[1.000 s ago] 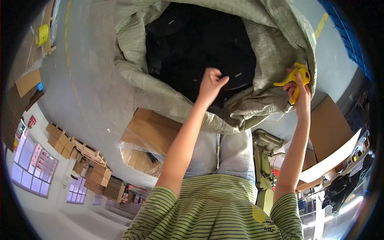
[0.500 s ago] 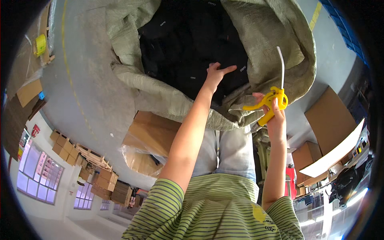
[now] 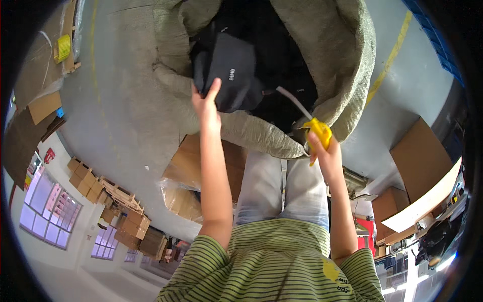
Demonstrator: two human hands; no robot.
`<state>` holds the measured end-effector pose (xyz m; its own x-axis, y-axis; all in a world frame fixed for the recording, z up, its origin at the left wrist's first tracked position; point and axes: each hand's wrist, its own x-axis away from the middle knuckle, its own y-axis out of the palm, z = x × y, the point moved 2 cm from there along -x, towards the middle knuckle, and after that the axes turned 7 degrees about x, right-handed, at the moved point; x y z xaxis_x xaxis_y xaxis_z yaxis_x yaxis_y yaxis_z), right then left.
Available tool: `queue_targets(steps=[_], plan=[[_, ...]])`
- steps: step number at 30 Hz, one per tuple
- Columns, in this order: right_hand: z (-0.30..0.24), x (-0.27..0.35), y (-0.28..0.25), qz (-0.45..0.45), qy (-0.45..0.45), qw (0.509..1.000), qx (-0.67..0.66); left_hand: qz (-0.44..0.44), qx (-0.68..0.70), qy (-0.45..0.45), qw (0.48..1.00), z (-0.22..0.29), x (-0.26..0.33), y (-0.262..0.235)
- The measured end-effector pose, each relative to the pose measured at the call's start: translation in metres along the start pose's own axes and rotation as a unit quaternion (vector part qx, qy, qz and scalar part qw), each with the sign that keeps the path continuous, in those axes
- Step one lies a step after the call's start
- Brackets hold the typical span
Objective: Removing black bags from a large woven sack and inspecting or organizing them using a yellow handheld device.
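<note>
A large grey-green woven sack point(image 3: 261, 135) stands open before me, its rim rolled down, with black fabric pieces point(image 3: 282, 55) inside, each bearing a small white print. My left hand point(image 3: 206, 106) grips the near edge of a dark fabric piece point(image 3: 234, 60), thumb on top and fingers hidden underneath. The piece is raised at the left of the sack's mouth; its exact kind cannot be made out. My right hand point(image 3: 327, 155) is wrapped round a yellow air blow gun point(image 3: 319, 132) at the sack's near right rim. Its long, bent pale nozzle point(image 3: 294, 99) points over the black fabric.
A cardboard box point(image 3: 186, 163) with clear plastic lies by my legs, left of them. Cardboard sheets and boxes point(image 3: 422, 156) stand at the right. A blue crate point(image 3: 437, 38) is at the far right. Yellow lines point(image 3: 390, 60) run along the grey floor.
My left hand has moved left and now holds a dark fabric piece. My right hand has brought the blow gun leftward, and its nozzle has swung from upright to over the sack's mouth.
</note>
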<state>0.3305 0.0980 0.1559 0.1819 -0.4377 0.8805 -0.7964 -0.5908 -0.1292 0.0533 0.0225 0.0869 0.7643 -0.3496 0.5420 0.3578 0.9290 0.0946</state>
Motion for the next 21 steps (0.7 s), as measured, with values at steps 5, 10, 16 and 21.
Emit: queue_targets(steps=[5,10,16,21], plan=[[-0.007,-0.005,0.022,-0.068,0.016,0.988,0.141,0.08,-0.088,-0.016,0.993,0.006,-0.003,-0.03],[-0.025,-0.009,0.029,-0.214,0.06,0.954,0.201,-0.046,-0.223,0.104,0.968,0.018,0.0,-0.036],[-0.034,-0.015,0.03,-0.103,-0.005,0.962,0.253,-0.066,-0.148,0.005,0.987,0.021,-0.011,-0.055],[-0.045,-0.014,0.039,-0.271,0.052,0.924,0.266,0.037,-0.092,-0.131,0.986,0.009,-0.012,-0.076]])
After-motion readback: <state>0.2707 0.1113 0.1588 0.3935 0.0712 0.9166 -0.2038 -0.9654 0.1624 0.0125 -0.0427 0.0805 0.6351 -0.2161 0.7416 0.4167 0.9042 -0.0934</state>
